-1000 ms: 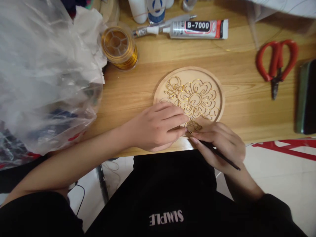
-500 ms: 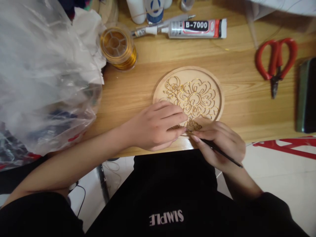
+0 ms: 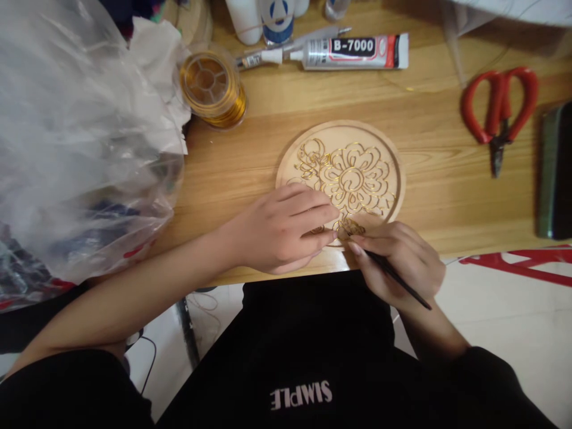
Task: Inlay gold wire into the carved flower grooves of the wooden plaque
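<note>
A round wooden plate (image 3: 286, 156) with a raised rim lies near the table's front edge. Gold wire on it forms a large flower (image 3: 357, 179) and smaller curled shapes around that. My left hand (image 3: 290, 223) rests over the plate's lower left part, fingers stretched out and slightly apart, covering some of the pattern. At the lower rim, my right hand (image 3: 402, 256) pinches slim black tweezers (image 3: 395, 275). Their tip points at a small wire flower (image 3: 350, 227), close to my left fingertips; whether the tip grips any wire is too small to tell.
Behind the plate lie a spool of gold wire (image 3: 214, 89), a glue tube (image 3: 355, 52) and a pen (image 3: 313, 39). Red-handled cutters (image 3: 498, 119) and a dark phone-like object (image 3: 556, 173) are at right. A large plastic bag (image 3: 89, 137) fills the left.
The rear end of the tweezers has swung slightly down and left, and my right hand has shifted a little. My left hand and the plate stay put.
</note>
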Available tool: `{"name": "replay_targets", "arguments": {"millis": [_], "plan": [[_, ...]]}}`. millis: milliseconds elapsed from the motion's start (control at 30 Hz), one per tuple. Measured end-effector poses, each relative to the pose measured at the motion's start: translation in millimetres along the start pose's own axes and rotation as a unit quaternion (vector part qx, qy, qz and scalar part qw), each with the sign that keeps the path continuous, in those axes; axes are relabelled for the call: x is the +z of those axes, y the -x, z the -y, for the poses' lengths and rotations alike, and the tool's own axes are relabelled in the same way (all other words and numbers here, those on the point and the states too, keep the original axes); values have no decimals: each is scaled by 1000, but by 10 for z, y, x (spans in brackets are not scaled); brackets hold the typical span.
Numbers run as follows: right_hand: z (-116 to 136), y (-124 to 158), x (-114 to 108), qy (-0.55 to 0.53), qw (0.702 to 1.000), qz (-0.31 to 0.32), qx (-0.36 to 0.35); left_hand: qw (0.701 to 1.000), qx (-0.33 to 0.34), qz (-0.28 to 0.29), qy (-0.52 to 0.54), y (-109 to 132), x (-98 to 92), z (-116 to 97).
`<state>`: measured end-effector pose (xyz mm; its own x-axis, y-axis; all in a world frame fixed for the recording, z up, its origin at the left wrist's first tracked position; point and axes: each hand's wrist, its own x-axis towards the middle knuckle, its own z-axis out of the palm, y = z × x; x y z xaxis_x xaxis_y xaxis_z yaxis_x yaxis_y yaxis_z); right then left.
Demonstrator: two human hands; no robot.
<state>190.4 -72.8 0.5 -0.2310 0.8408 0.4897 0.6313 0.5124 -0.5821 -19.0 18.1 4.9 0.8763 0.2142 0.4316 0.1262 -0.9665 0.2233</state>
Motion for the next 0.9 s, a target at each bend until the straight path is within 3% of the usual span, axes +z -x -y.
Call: {"name": "replay_targets", "arguments": {"millis": [700,900], "plan": [[-3,45,19,29,997,-67,28,1000,-4,13,13,13,6,-1],[-25,94,34,42,989,-120,79,1000,-4,12,16,12,5,-2]]}}
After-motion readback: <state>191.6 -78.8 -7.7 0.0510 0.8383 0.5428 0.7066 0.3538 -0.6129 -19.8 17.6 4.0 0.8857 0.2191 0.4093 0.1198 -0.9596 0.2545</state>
